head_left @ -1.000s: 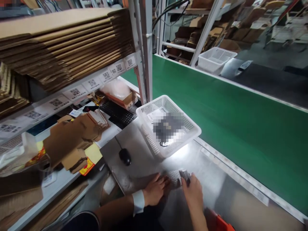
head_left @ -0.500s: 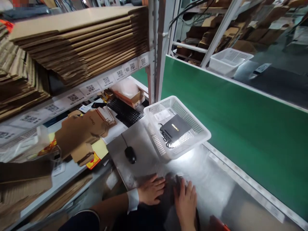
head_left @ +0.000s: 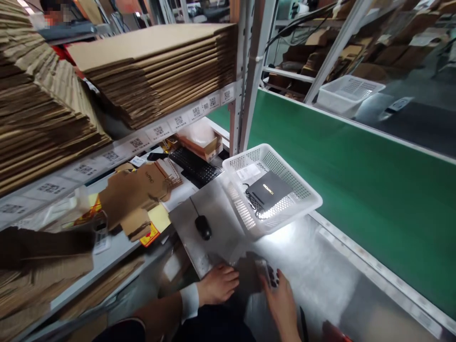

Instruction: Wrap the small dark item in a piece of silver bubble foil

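Note:
My left hand [head_left: 219,284] lies on the near edge of the metal tabletop [head_left: 313,266], palm down and fingers loosely stretched, holding nothing I can see. To its right, my right hand [head_left: 281,299] closes its thumb and fingers around a small pale object with dark round spots [head_left: 272,275]; its kind is unclear. Beyond the hands stands a white perforated plastic basket [head_left: 313,202]. Inside it are a black box with gold lettering [head_left: 270,190], a black cord and a white paper slip [head_left: 249,171]. A black computer mouse [head_left: 203,227] sits left of the basket.
A green conveyor belt [head_left: 356,166] runs along the right. Flattened cardboard [head_left: 153,71] is stacked on the upper-left shelf, its rail bearing QR labels. Below are a black keyboard [head_left: 194,166] and an unfolded carton [head_left: 128,194]. A metal post [head_left: 251,80] rises behind the basket.
The view has shifted, moving the scene slightly right. My right hand has gone from lying flat with fingers extended to gripping the small spotted object. My left hand's fingers are more drawn together.

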The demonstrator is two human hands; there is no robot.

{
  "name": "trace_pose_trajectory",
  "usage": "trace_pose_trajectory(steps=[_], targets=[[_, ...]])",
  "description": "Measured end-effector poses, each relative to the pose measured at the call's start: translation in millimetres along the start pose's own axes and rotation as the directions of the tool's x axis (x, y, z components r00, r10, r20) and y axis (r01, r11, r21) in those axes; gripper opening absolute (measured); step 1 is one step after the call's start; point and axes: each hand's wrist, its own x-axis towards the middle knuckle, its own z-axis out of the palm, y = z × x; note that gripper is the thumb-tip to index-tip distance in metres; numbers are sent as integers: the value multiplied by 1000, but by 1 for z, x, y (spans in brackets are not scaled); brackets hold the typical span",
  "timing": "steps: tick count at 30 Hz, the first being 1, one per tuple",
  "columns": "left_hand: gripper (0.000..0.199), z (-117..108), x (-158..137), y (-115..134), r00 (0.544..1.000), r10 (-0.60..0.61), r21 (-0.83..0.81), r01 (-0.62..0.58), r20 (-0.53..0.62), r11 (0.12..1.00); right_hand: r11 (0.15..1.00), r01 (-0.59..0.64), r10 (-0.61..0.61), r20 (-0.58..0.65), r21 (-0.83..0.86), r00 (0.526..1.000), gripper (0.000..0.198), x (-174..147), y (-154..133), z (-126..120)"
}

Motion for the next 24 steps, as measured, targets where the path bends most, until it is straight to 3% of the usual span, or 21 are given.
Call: trace_pose_trajectory(steps=[4, 8, 12, 15, 17, 18, 21, 22, 24], targets=[[42, 6, -12, -7, 996, 43, 33, -45, 73, 998, 975, 52, -2, 226, -217, 974, 98, 18, -15, -3], [45, 20, -8, -12, 990, 136, 52, -138, 48, 989, 947, 57, 26, 254, -316, 967, 76, 30, -6, -15], [38, 26, 3, -10, 988, 155, 73, -155, 11, 985, 899, 100, -3, 221, -427, 975, 58, 30, -10, -24], [44, 24, 2, -8, 985, 170, 56, -171, 20, 984, 853, 129, -68, 138, -506, 988, 65, 15, -16, -9], [52, 21, -5, -9, 984, 177, 27, -177, -7, 984, 826, 148, -183, -11, -544, 983, 76, 3, -12, 11], [55, 21, -10, -10, 984, 175, 11, -174, -24, 985, 814, 166, -267, -104, -557, 958, 80, -3, -8, 22], [53, 19, -25, -15, 995, 89, -23, -90, -34, 996, 793, 220, -462, -324, -568, 826, 91, -15, 2, 54], [52, 18, -29, -17, 998, 57, -27, -58, -19, 998, 799, 231, -476, -349, -556, 807, 94, -19, 3, 63], [47, 16, -35, -20, 999, 29, -27, -28, 27, 999, 833, 253, -458, -355, -493, 815, 99, -30, -1, 76]])
